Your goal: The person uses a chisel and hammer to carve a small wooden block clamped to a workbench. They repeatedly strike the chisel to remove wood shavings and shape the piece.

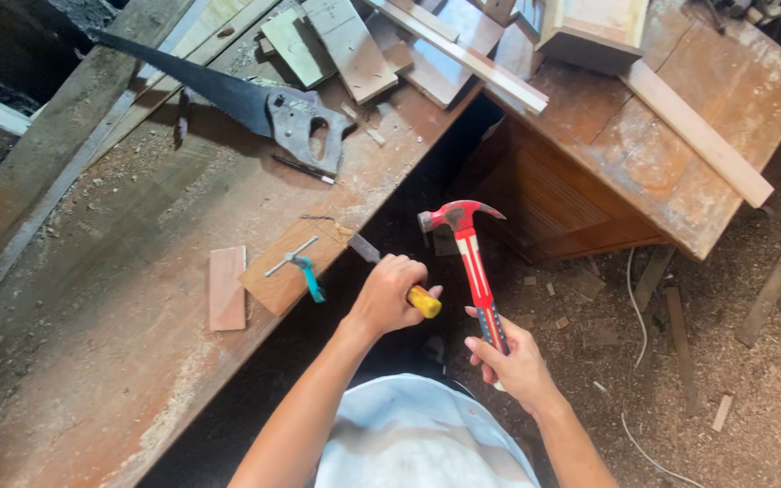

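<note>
My left hand (389,295) grips a yellow-handled chisel (425,302); its metal blade (364,248) touches the edge of a small square wood piece (286,271). A clamp with a teal handle (303,267) pins that piece to the workbench (119,298). My right hand (515,361) holds a red claw hammer (470,253) by its handle, head raised upright to the right of the chisel and apart from it.
A hand saw (246,104) and a pencil (305,170) lie farther back on the bench. A thin wood offcut (226,287) rests left of the clamped piece. Loose boards (354,41) pile at the back. A brown desk (680,136) with planks stands right; the floor holds sawdust and scraps.
</note>
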